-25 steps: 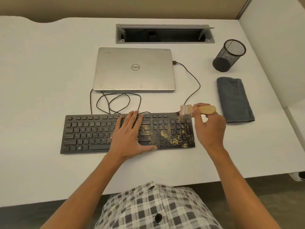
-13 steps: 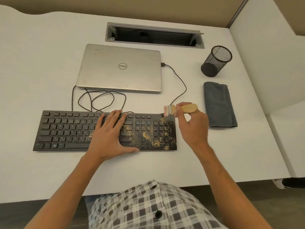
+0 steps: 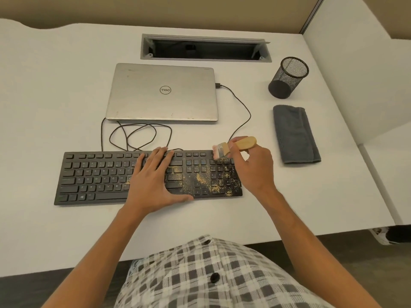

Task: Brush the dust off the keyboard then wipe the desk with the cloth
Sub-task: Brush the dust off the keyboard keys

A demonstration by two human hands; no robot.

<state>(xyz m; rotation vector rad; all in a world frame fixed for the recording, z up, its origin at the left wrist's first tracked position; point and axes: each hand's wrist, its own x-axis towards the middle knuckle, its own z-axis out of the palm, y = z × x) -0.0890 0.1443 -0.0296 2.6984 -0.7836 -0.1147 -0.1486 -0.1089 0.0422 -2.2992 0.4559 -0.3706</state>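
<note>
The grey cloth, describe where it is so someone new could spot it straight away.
On the white desk, look right of the black keyboard, just beyond the right hand. The folded grey cloth lies flat there, in front of the upright black mesh pen cup.

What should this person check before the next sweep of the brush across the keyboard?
1. Brush held firmly: ok, the right hand grips its wooden handle.
2. Bristles on the dusty keys: ok, they sit at the top of the number pad.
3. Keyboard steadied: ok, the left hand lies flat on its middle.
4. Dust left to clear: not ok, yellow grains cover the right part.
5. Cloth ready for wiping: ok, folded on the desk to the right.
6. Dust under the left hand: cannot tell, the hand hides those keys.
</note>
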